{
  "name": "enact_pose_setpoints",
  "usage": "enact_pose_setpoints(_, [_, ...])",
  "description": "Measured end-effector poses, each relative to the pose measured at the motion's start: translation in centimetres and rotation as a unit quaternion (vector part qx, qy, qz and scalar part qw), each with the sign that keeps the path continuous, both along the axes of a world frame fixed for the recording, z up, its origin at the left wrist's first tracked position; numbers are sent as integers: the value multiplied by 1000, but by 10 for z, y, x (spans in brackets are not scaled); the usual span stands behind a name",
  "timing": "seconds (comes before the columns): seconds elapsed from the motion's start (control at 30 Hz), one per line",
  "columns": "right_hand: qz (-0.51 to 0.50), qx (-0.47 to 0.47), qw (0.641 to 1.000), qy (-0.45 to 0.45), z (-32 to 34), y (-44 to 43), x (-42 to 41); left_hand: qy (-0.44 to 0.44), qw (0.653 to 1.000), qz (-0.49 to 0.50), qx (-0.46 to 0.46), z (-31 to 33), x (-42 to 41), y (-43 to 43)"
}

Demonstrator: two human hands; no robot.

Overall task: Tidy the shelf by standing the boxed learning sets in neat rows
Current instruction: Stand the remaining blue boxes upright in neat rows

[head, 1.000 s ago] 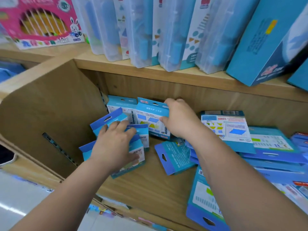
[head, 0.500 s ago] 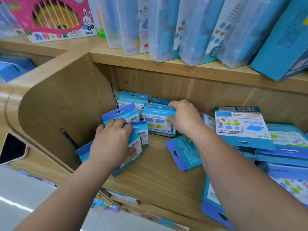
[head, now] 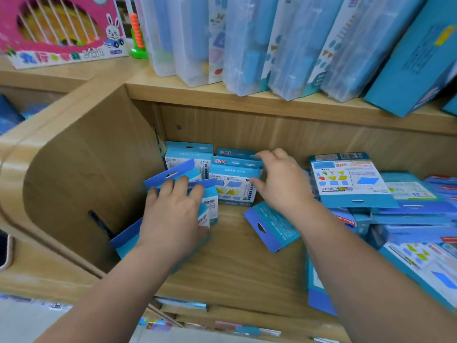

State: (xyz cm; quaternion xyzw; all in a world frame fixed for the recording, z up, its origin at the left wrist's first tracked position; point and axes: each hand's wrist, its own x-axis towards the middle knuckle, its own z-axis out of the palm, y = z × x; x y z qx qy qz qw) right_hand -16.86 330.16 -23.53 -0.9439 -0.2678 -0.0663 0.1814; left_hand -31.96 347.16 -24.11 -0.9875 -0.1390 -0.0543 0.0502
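Small blue boxed learning sets fill a wooden shelf compartment (head: 230,263). Two boxes stand upright at the back left: one in the corner (head: 188,157) and one with shape pictures (head: 233,184) in front of another. My right hand (head: 282,181) grips the right edge of the shape-picture box, fingers over its top, thumb on its front. My left hand (head: 173,214) lies over a leaning bunch of boxes (head: 210,206) by the left wall, fingers curled on their tops. A single box (head: 270,226) lies flat under my right wrist.
A loose heap of blue boxes (head: 395,209) lies flat on the right half of the compartment. The shelf above (head: 247,97) carries tall clear plastic cases (head: 247,45), a teal box (head: 415,55) and a pink toy box (head: 59,28). The compartment's curved wooden side wall (head: 81,174) stands left.
The camera has drawn nearer and shifted. My right hand has pulled the shape-picture box a little forward of the one behind it. My left hand stays on the leaning boxes.
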Motion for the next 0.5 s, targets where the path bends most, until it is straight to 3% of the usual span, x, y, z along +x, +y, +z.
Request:
enact_pose_setpoints(0.13, [-41, 24, 989, -139, 15, -40, -13, -24, 999, -28, -18, 6, 6, -12])
enact_pose_setpoints(0.23, [-124, 39, 974, -184, 22, -83, -18, -64, 994, -80, -48, 9, 14, -29])
enact_pose_setpoints(0.33, [-178, 25, 973, -145, 27, -126, -22, -112, 976, -148, -118, 5, 27, -50])
enact_pose_setpoints(0.5, [-89, -13, 995, -41, 24, -178, -18, -110, 934, -235, -244, 0, 51, -89])
